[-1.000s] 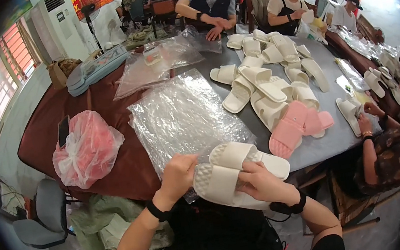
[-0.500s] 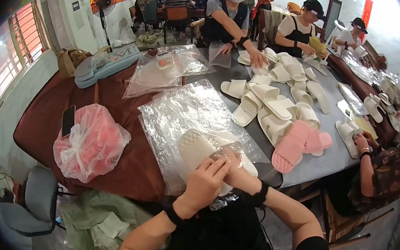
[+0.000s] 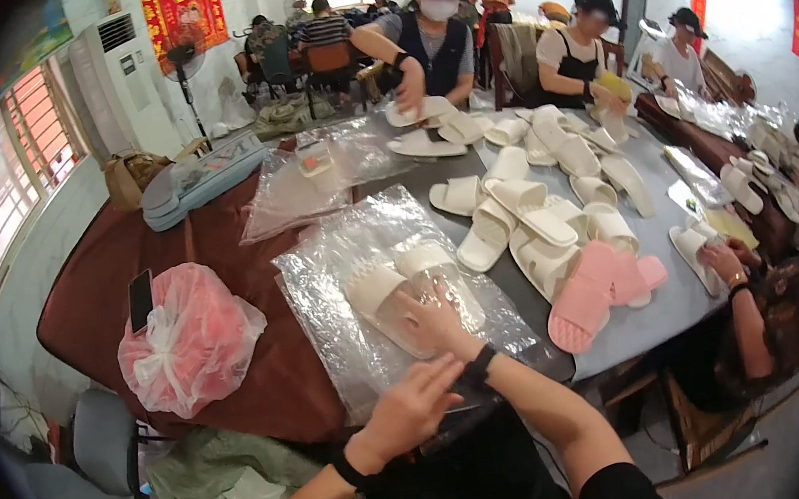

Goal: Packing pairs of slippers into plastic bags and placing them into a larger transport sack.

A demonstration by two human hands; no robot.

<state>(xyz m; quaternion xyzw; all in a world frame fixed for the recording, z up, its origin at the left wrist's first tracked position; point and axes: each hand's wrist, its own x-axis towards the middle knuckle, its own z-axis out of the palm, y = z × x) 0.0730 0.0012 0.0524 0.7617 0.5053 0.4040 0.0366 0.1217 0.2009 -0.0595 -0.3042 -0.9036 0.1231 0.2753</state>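
Observation:
A pair of white slippers point(image 3: 381, 297) lies side by side on the stack of clear plastic bags point(image 3: 320, 295) in front of me, with shiny film over at least part of them. My right hand point(image 3: 434, 321) reaches over the pair, fingers spread and resting on the slippers, seemingly under the film. Nearer to me, my left hand point(image 3: 411, 401) is held beside my right wrist with its fingers stretched out and nothing in them. Whether the slippers are wholly inside a bag I cannot tell.
Loose white slippers point(image 3: 540, 206) and a pink pair point(image 3: 592, 290) lie to the right. Leftward are a knotted bag with pink contents point(image 3: 192, 347), a black phone point(image 3: 141, 301) and a light-blue case point(image 3: 199, 183). A co-worker point(image 3: 433, 43) handles white slippers across the table.
My left hand has drawn back toward me and its fingers have straightened. My right hand's fingers now spread over the slippers, which sit farther from me. The co-worker opposite has moved slippers leftward.

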